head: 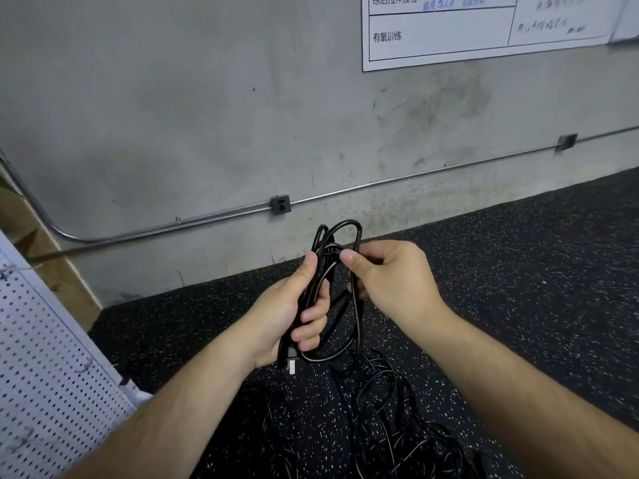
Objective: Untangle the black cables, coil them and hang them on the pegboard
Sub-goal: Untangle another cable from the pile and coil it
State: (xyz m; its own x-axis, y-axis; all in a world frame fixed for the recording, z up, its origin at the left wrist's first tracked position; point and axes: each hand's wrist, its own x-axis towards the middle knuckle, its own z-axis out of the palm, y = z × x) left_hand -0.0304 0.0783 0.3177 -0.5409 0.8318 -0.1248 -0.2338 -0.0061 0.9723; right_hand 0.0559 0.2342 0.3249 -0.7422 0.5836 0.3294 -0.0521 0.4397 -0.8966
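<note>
Head view, frame centre: my left hand grips the coiled black cable, fingers curled round it; my right hand pinches a loop.

Dim, even indoor light, soft shadows, wide-angle bending at edges, slight blur.

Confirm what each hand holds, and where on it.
Left hand grips the coiled black cable round the middle of its loops, with the plug hanging below the fist. Right hand pinches one strand near the coil's top.
</note>
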